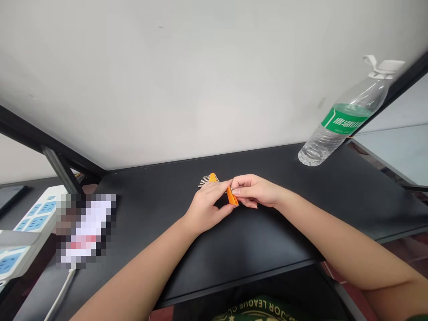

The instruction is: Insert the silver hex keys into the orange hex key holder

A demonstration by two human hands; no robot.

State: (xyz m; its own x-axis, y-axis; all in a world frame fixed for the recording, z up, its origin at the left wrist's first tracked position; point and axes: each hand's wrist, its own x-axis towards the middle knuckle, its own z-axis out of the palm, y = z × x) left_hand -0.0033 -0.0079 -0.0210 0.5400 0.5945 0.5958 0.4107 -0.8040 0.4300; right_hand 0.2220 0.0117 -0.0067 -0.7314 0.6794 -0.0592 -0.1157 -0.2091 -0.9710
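Observation:
Over the middle of the black tabletop, my left hand (207,201) is closed on an orange hex key holder (233,196), with the thumb along its near end. Small round holes show in that end. Several thin metal hex keys (203,181) stick out to the left past my knuckles, beside a second orange part (213,177). My right hand (253,189) meets the holder from the right. Its thumb and index finger pinch a small metal piece (232,191) at the holder's top, mostly hidden by the fingertips.
A large water bottle (347,118) with a green label stands at the back right. At left lie a blurred-out phone (88,227) with a white cable (60,294) and a white power strip (36,218). A pale wall (200,89) rises behind the tabletop (147,205).

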